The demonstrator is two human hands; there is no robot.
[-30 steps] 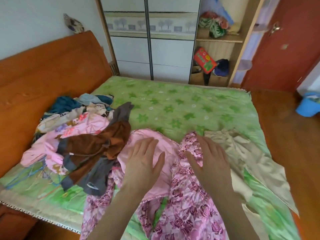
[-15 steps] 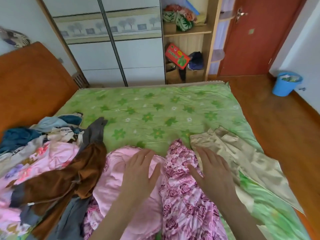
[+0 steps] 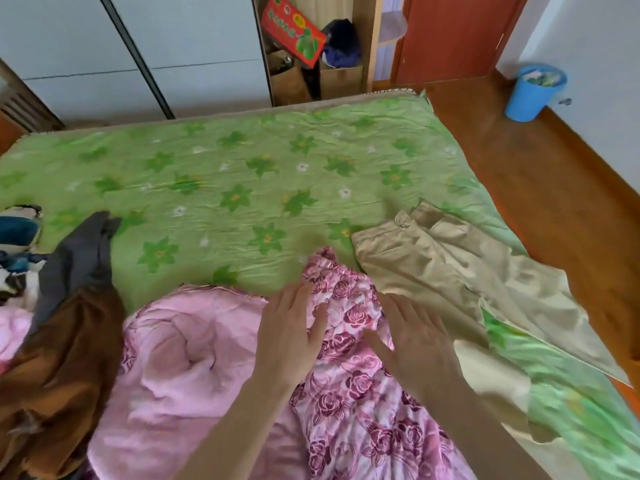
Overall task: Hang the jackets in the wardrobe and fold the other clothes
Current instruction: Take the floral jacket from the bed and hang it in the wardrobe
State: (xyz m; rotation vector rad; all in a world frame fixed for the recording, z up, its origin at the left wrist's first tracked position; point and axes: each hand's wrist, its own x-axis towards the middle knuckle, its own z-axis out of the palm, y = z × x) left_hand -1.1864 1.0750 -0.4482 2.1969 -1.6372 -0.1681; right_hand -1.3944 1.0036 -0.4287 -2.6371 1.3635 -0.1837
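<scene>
A pink garment with a rose print (image 3: 349, 382) lies on the green bed cover (image 3: 221, 181), its plain pink lining (image 3: 180, 358) turned out to the left. My left hand (image 3: 289, 332) rests flat on it, fingers spread. My right hand (image 3: 414, 336) lies flat on the print beside it, fingers apart. Neither hand grips cloth. Beige trousers (image 3: 460, 278) lie spread to the right. A brown and grey jacket (image 3: 65, 323) lies crumpled on the left.
More mixed clothes (image 3: 15, 258) pile up at the left edge. White sliding wardrobe doors (image 3: 138, 50) stand behind the bed, next to open wooden shelves (image 3: 311, 60) with a red box. A blue bin (image 3: 531, 91) stands on the wooden floor at right.
The view has tilted down and swung right, closer to the bed. Both hands have stayed flat on the pink garment, and the left one has slid right onto the printed part.
</scene>
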